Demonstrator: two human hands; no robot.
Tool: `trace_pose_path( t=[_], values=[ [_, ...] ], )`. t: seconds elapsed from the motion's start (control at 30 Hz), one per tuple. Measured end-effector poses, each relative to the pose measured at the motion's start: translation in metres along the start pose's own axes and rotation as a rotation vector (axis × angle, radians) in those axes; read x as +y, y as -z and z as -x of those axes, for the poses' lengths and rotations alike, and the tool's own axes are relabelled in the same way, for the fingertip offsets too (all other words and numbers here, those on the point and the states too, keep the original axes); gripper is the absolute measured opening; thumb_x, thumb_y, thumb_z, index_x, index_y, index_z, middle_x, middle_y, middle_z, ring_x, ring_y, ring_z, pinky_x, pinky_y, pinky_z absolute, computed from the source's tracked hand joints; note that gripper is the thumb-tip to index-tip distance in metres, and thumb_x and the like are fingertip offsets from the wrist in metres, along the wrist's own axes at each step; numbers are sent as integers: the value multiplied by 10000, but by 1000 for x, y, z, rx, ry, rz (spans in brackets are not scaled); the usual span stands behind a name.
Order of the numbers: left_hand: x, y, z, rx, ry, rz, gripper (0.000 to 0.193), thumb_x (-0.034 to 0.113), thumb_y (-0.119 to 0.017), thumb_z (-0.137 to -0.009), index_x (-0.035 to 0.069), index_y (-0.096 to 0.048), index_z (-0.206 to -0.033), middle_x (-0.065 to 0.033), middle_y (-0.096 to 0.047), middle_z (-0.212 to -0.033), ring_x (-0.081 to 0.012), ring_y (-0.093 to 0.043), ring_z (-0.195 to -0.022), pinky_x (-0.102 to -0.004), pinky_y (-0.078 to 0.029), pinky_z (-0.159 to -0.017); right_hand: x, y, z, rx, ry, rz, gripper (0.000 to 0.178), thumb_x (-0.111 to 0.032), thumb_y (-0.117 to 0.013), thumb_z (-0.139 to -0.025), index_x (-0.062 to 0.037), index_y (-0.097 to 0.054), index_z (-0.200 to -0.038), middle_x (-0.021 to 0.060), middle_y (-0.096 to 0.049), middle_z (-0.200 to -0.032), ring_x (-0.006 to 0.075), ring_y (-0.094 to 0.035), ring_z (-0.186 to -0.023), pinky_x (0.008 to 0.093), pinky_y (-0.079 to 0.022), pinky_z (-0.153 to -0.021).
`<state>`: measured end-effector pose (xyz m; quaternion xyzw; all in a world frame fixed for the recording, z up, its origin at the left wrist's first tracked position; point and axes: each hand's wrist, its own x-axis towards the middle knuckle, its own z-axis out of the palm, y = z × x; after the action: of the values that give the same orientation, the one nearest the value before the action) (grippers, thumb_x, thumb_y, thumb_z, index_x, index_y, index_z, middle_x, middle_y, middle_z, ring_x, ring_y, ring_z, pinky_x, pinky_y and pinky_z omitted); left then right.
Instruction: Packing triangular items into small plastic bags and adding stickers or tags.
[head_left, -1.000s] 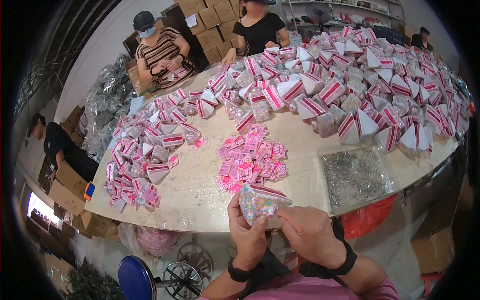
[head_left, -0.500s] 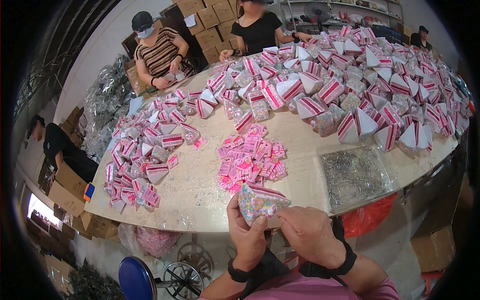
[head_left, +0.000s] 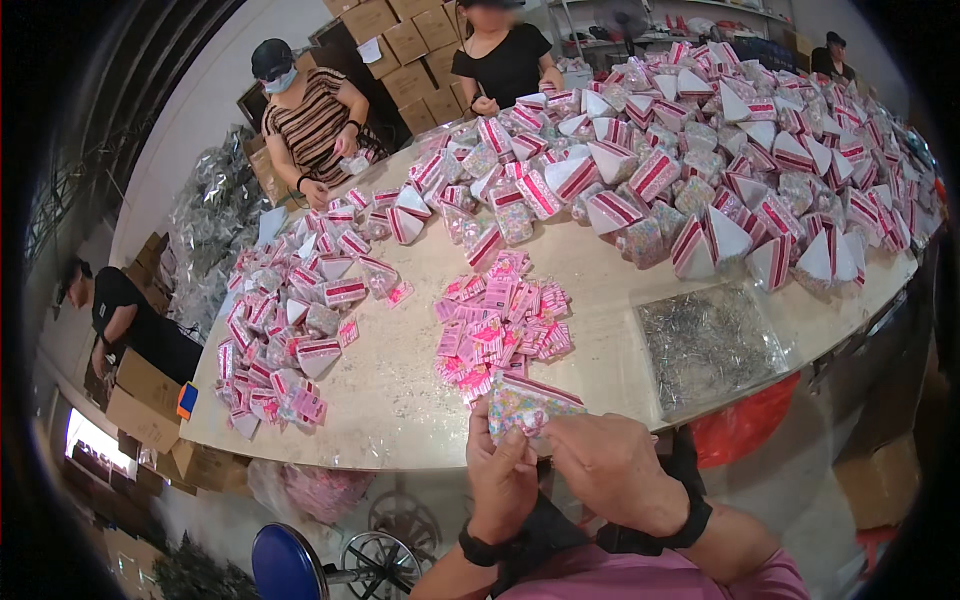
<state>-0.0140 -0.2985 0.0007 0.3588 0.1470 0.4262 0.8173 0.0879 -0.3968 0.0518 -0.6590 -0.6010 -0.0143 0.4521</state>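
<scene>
Wedge (head_left: 530, 402), cake-slice shaped and speckled in many colours, sits between my two hands, its right end reaching toward my right knuckles. It is up at the near edge of the table (head_left: 390, 400), in front of the pile of pink cards (head_left: 505, 320) as I look down. My left hand (head_left: 500, 478) is clamped on it from the left, the thumb pressed to its speckled face and the other fingers wrapped round the far side. My right hand (head_left: 612, 462) stands at its lower right, fingers curled in and back of the hand toward me; whether those fingertips pinch the piece or only rest against it, I cannot tell, since my knuckles cover them.

Both wrists bend inward. My left forearm (head_left: 450, 578) rises steeply from the lower edge, my right forearm (head_left: 738, 545) slants in from the lower right, and each wears a black band (head_left: 483, 548) at the wrist.
</scene>
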Motion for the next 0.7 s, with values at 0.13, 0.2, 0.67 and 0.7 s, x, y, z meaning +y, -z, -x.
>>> trace_pose_path(
  t=[0.13,0.2,0.67,0.7],
  values=[
    [0,0,0,-22,-13,-31,587,54,-656,-809,47,-329,-1296,-62,-528,-1102,-129,-548,-922,-233,-449,-702,5,-3,0,79,89,28,120,-139,-581,-779,-57,-496,-770,90,-519,-650,281,-561,-575,384,-430,-497],
    [0,-4,1,-26,-30,-42,601,52,-659,-807,42,-322,-1304,-68,-519,-1125,-141,-549,-951,-244,-454,-735,5,-3,0,72,71,28,117,-137,-582,-776,-58,-497,-770,90,-519,-649,282,-561,-568,387,-431,-493],
    [-4,-3,0,5,-336,-375,734,121,-731,-755,-24,-281,-1317,-113,-430,-1226,-199,-468,-1118,-339,-382,-972,8,-2,4,36,43,101,69,-101,-561,-761,-54,-514,-780,95,-522,-635,282,-551,-553,389,-435,-507],
    [-5,-2,0,0,-364,-413,739,122,-731,-754,-27,-278,-1318,-113,-422,-1230,-199,-461,-1124,-338,-377,-975,8,-2,5,40,35,104,67,-101,-561,-763,-54,-516,-782,93,-523,-634,281,-551,-555,389,-435,-509]
  ],
)
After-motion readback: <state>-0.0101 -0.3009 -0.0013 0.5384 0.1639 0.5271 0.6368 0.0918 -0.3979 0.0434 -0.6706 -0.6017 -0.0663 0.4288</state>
